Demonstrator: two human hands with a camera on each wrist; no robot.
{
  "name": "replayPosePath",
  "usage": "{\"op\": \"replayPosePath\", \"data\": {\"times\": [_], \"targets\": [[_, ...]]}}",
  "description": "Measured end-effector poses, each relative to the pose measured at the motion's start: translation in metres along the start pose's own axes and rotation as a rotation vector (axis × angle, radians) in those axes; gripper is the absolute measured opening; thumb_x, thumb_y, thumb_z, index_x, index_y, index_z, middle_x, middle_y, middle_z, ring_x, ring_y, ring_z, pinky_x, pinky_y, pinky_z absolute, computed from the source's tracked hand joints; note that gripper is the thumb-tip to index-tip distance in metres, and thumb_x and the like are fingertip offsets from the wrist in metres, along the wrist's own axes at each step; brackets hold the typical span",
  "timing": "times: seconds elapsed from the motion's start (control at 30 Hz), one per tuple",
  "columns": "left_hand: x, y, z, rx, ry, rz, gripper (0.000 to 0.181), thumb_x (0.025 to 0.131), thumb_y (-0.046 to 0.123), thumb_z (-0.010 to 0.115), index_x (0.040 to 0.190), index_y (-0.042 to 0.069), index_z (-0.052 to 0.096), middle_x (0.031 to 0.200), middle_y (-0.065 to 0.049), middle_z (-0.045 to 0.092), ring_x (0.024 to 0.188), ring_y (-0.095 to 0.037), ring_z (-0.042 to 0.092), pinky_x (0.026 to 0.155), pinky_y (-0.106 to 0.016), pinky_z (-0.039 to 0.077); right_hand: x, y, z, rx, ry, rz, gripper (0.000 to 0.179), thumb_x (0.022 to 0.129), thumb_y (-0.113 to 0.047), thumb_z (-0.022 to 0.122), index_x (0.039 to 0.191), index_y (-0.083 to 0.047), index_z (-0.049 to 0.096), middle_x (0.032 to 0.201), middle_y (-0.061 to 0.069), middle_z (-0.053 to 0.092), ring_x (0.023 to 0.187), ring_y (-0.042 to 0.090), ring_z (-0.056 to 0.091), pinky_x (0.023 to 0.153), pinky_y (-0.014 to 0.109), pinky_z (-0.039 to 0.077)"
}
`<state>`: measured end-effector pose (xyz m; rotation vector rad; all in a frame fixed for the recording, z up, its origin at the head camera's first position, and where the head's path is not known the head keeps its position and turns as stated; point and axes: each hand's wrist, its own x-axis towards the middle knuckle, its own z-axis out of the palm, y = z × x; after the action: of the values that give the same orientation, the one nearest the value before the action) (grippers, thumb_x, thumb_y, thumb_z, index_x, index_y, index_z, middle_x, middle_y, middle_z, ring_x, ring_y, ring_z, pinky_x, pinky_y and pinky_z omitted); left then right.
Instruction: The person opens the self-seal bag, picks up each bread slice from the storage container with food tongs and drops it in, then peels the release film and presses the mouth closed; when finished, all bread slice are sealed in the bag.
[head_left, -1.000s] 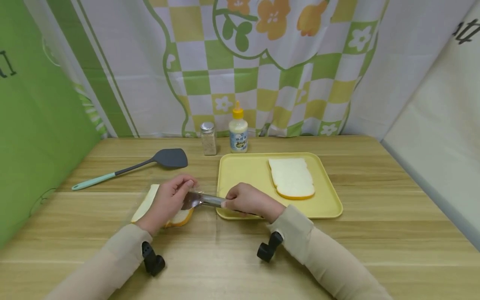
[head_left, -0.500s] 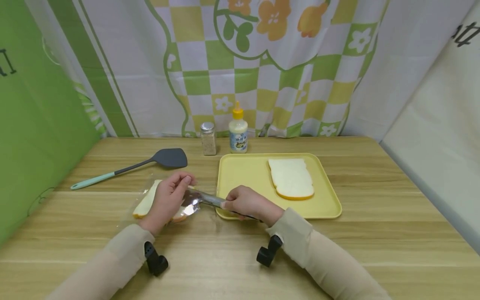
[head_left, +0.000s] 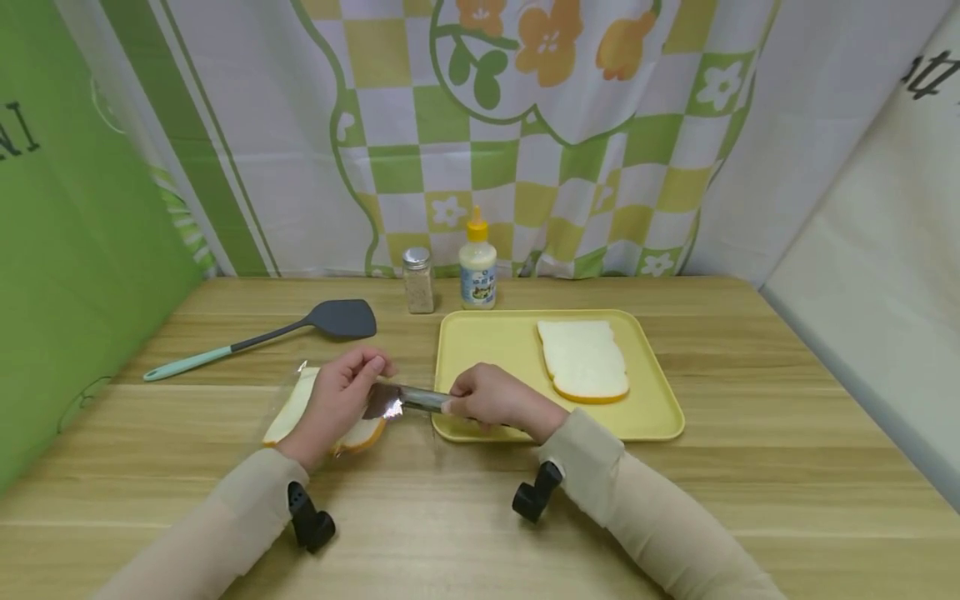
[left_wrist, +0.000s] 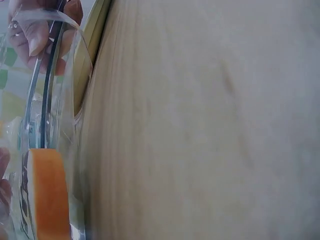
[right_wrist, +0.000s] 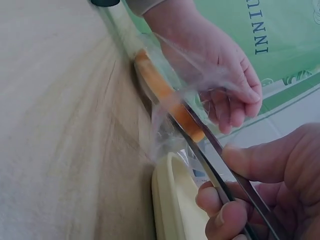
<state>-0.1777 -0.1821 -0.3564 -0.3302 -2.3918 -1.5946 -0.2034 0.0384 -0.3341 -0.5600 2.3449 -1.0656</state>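
Observation:
A slice of bread lies in a clear plastic bag on the table, partly hidden under my left hand. That hand pinches the bag's edge between thumb and fingers, holding its mouth up. My right hand grips metal tongs, which reach leftward into the bag. In the right wrist view the tongs' two arms lie on either side of the slice's orange crust; whether they press it, I cannot tell. Another bread slice lies flat on the yellow tray.
A spatula with a mint handle lies at the back left. Behind the tray stand a spice shaker and a squeeze bottle with a yellow cap. A patterned curtain hangs along the table's back edge.
The bag and its slice lifted and shifted slightly half a second ago and now lie back near their earlier place. Both hands keep their holds with only small movements.

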Motion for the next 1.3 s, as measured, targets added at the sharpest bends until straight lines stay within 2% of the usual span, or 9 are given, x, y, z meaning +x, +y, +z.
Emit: {"op": "replayPosePath", "data": {"times": [0.13,0.23,0.37,0.53,0.8,0.9,1.03,1.17,1.3], "targets": [[0.000,0.001,0.000,-0.004,-0.037,0.021,0.020,0.096,0.014,0.050,0.089,0.001,0.064,0.089,-0.014,0.066,0.078,-0.008,0.057,0.065,-0.020,0.045,0.001,0.001,-0.001,-0.013,0.007,0.004,0.019,0.091,-0.018,0.060,0.078,-0.004,0.062,0.055,0.000,0.041,0.042,0.011,0.038,0.044,0.023,0.036],[-0.001,0.001,0.000,0.009,-0.044,0.004,0.020,0.096,0.014,0.051,0.089,0.001,0.064,0.089,-0.014,0.066,0.073,-0.010,0.055,0.060,-0.022,0.045,0.002,0.002,-0.001,-0.008,-0.001,0.013,0.018,0.091,-0.019,0.060,0.079,-0.006,0.063,0.055,-0.001,0.041,0.043,0.011,0.037,0.044,0.023,0.035],[-0.001,0.000,-0.001,0.023,-0.020,-0.038,0.020,0.096,0.015,0.050,0.092,0.001,0.063,0.090,-0.014,0.066,0.075,-0.007,0.058,0.058,-0.022,0.045,0.000,0.003,-0.002,-0.020,-0.019,0.006,0.021,0.091,-0.022,0.060,0.077,-0.007,0.065,0.051,-0.001,0.040,0.042,0.011,0.036,0.043,0.023,0.032],[0.003,-0.003,-0.007,-0.001,0.018,-0.075,0.022,0.097,0.013,0.048,0.095,-0.004,0.062,0.090,-0.018,0.065,0.076,-0.003,0.059,0.062,-0.020,0.048,-0.009,0.005,-0.010,-0.018,-0.030,0.002,0.021,0.091,-0.022,0.059,0.079,-0.005,0.066,0.052,-0.001,0.041,0.043,0.012,0.038,0.044,0.024,0.034],[0.005,-0.008,-0.017,0.047,0.087,-0.023,0.022,0.096,0.011,0.049,0.097,-0.008,0.061,0.083,-0.009,0.065,0.078,0.000,0.057,0.071,-0.015,0.045,-0.025,0.021,-0.029,0.029,-0.060,-0.018,0.018,0.091,-0.019,0.057,0.087,-0.003,0.066,0.058,0.000,0.044,0.045,0.012,0.039,0.047,0.024,0.035],[0.005,-0.008,-0.019,0.056,0.092,-0.005,0.022,0.096,0.010,0.050,0.097,-0.008,0.062,0.084,-0.010,0.065,0.077,0.001,0.056,0.070,-0.015,0.046,-0.030,0.030,-0.038,0.033,-0.078,-0.044,0.019,0.092,-0.019,0.057,0.092,-0.003,0.067,0.060,0.000,0.046,0.047,0.012,0.040,0.047,0.024,0.034],[0.003,-0.008,-0.021,0.067,0.068,0.001,0.022,0.096,0.011,0.050,0.099,-0.007,0.063,0.091,-0.017,0.067,0.079,0.004,0.057,0.073,-0.017,0.049,-0.041,0.046,-0.053,0.067,-0.101,-0.081,0.022,0.093,-0.018,0.056,0.098,0.000,0.067,0.060,0.001,0.046,0.047,0.011,0.041,0.048,0.025,0.036],[0.003,-0.008,-0.021,0.065,0.075,-0.001,0.022,0.096,0.012,0.050,0.100,-0.005,0.063,0.094,-0.019,0.068,0.081,0.006,0.058,0.075,-0.019,0.050,-0.053,0.061,-0.068,0.084,-0.102,-0.129,0.025,0.093,-0.018,0.055,0.097,0.005,0.064,0.063,0.003,0.049,0.048,0.011,0.043,0.048,0.025,0.037],[0.002,-0.008,-0.020,0.056,0.087,0.024,0.019,0.095,0.009,0.052,0.098,-0.005,0.064,0.093,-0.019,0.068,0.080,0.006,0.058,0.073,-0.016,0.049,-0.067,0.074,-0.083,0.070,-0.074,-0.154,0.027,0.094,-0.019,0.054,0.094,0.008,0.061,0.064,0.006,0.051,0.048,0.011,0.045,0.048,0.026,0.039]]}}
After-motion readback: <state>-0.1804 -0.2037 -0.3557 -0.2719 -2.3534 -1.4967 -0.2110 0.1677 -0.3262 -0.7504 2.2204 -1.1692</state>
